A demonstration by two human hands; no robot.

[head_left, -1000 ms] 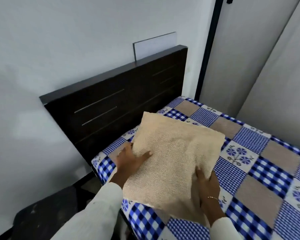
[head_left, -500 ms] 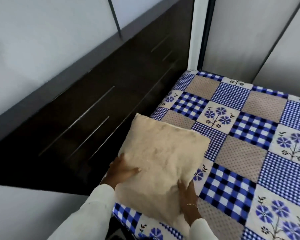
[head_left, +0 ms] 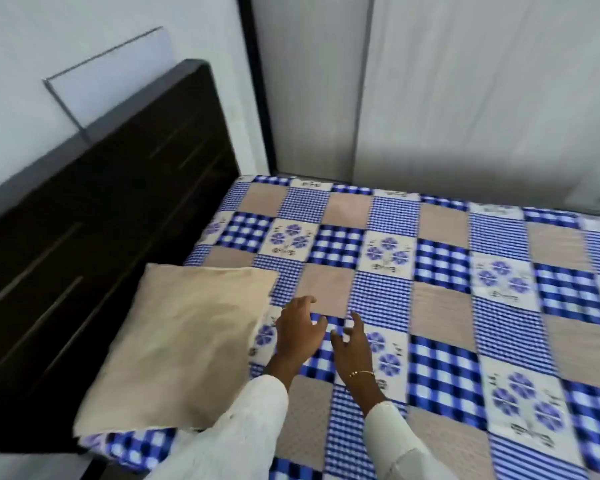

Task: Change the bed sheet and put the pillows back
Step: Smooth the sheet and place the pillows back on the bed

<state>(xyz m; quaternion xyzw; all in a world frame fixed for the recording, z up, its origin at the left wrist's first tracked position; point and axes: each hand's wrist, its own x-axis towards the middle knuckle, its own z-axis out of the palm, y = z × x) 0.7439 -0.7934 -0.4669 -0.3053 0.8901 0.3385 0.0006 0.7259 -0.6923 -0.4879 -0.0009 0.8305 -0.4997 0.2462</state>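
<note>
A beige pillow (head_left: 184, 344) lies on the near corner of the bed, leaning toward the dark headboard (head_left: 94, 237). A blue, white and tan patchwork sheet (head_left: 440, 306) with flower squares covers the mattress. My left hand (head_left: 300, 330) hovers just right of the pillow with fingers loosely spread and holds nothing. Close beside it, my right hand (head_left: 352, 344), with a thin bracelet at the wrist, is also empty with relaxed fingers. Both hands are off the pillow, over the sheet.
The headboard runs along the left against a white wall. A flat white panel (head_left: 111, 81) stands behind the headboard. Pale wardrobe doors (head_left: 465, 91) close off the far side of the bed.
Both hands have let go of the pillow and moved right over the sheet. The pillow now rests by the headboard. My view has swung to the right.
</note>
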